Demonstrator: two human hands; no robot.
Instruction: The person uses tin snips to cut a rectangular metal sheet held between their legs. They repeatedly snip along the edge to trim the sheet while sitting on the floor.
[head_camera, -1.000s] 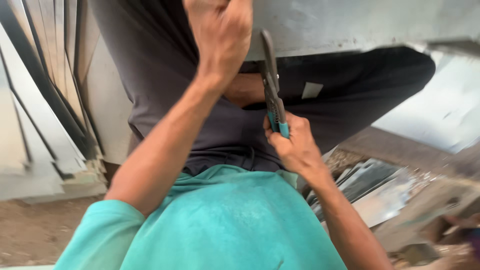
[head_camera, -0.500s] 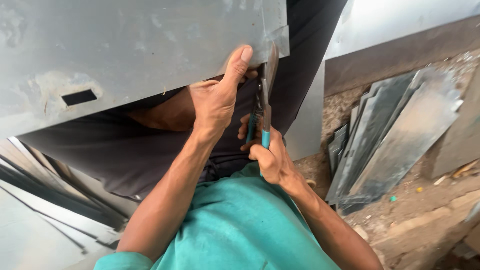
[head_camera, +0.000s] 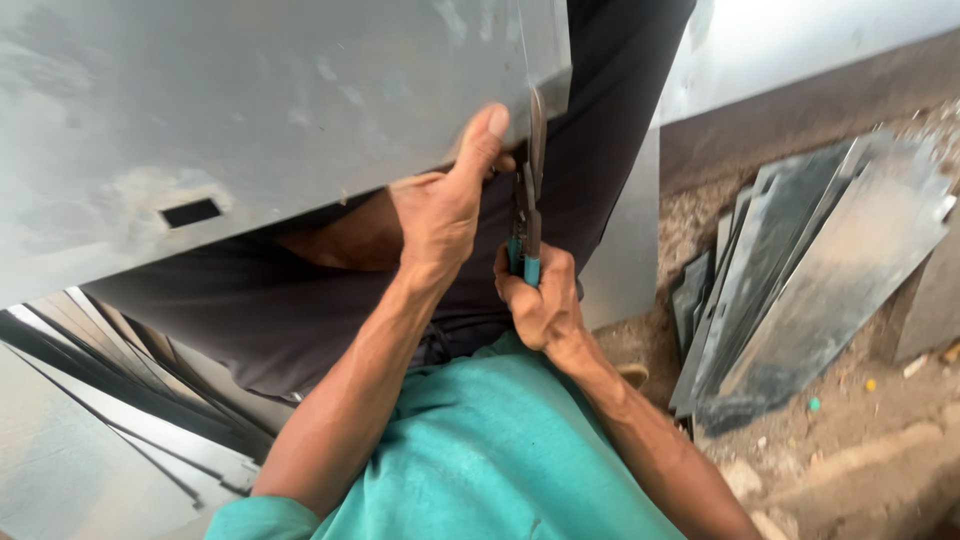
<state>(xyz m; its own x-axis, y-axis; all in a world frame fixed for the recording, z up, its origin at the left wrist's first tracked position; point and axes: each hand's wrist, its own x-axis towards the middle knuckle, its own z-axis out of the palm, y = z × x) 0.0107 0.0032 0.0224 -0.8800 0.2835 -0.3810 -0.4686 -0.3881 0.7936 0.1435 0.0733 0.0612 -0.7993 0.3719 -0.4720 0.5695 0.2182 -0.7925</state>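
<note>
We are pinching the metal sheet (head_camera: 250, 110) at upper centre with our left hand (head_camera: 440, 215); our right hand (head_camera: 540, 300) is squeezing the snips (head_camera: 528, 200), risking a sliced thumb.

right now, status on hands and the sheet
Left hand grips the metal sheet edge. Right hand shut on snips, blades at sheet edge. Nothing blocking.

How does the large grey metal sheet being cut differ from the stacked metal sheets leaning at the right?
The large grey metal sheet is held by the left hand, with snips in the right hand at its edge; the stacked metal sheets lean untouched on the ground. The held sheet is broad with a small rectangular slot; the stacked ones are narrower strips. Both are dull grey flat metal.
</note>
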